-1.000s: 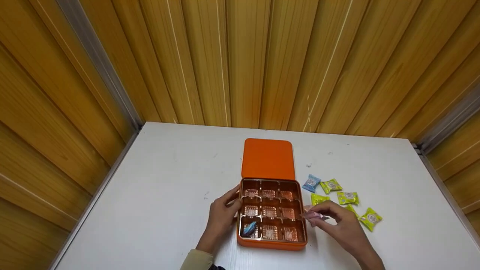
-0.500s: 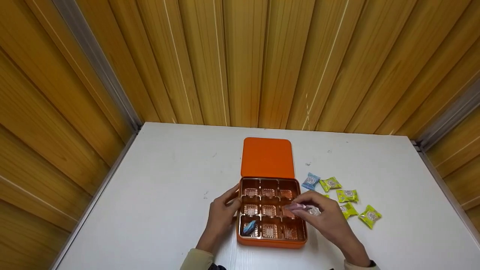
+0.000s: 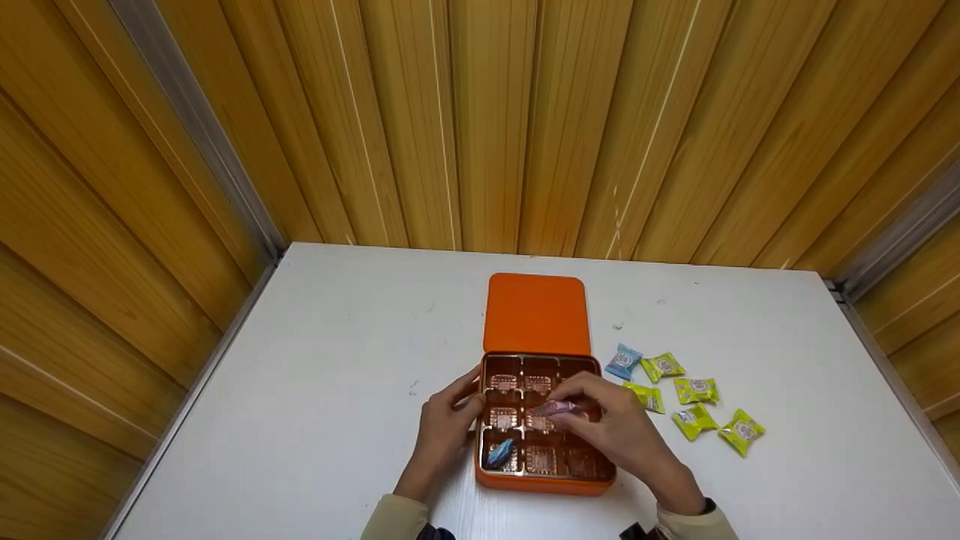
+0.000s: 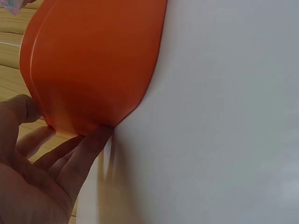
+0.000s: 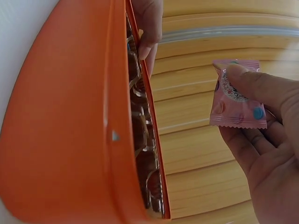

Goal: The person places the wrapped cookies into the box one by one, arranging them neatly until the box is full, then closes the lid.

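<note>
An orange tin (image 3: 544, 486) with a copper-coloured tray divided into compartments stands on the white table. Its orange lid (image 3: 537, 313) lies flat behind it. My left hand (image 3: 444, 431) holds the tin's left side, thumb at the rim and fingertips against the outer wall (image 4: 93, 70). Between thumb and fingers, my right hand (image 3: 619, 427) pinches a pink wrapped candy (image 5: 238, 95) above the tray's middle compartment. The right wrist view shows it raised over the rim. A blue wrapped candy (image 3: 500, 453) sits in the near-left compartment. The right hand partly hides the right-hand compartments.
Right of the tin lie a blue wrapped candy (image 3: 622, 361) and several yellow-green ones (image 3: 696, 391) on the white table (image 3: 337, 360). Wood-patterned panels (image 3: 487, 127) rise behind and at both sides of the table.
My right hand has carried the pink candy leftward from beside the tin to over its middle compartment. More of the yellow-green candies show now. The left hand stays on the tin.
</note>
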